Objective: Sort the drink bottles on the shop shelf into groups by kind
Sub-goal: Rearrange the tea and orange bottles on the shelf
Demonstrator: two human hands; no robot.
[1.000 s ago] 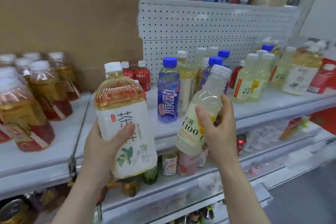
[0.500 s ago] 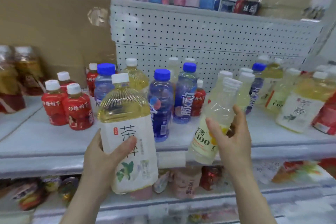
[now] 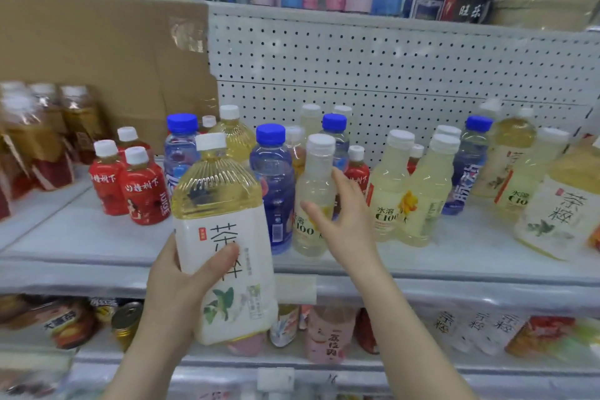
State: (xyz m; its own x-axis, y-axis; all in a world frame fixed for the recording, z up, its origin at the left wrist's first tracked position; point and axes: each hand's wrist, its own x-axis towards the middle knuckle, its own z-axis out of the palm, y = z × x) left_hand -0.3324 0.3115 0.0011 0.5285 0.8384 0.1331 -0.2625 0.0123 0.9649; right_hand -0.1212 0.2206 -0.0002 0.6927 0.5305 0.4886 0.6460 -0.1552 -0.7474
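Lowest and nearest in the frame, the left hand (image 3: 175,286) grips a big tea bottle (image 3: 224,237), thumb across its label, held in front of the shelf (image 3: 81,237) edge. Just right of centre, the right hand (image 3: 344,221) has brought the lemon drink bottle (image 3: 313,185) down from mid-air; it now stands upright at the shelf front. Fingers curve loosely round it; I cannot tell whether they pinch it or have let go. It sits left of two matching lemon bottles (image 3: 386,191), so that group looks nearly joined. A blue bottle (image 3: 276,178) crowds its left side. Bare shelf lies at left centre, before the red bottles (image 3: 143,191); another tea bottle (image 3: 558,214) waits at the right edge.
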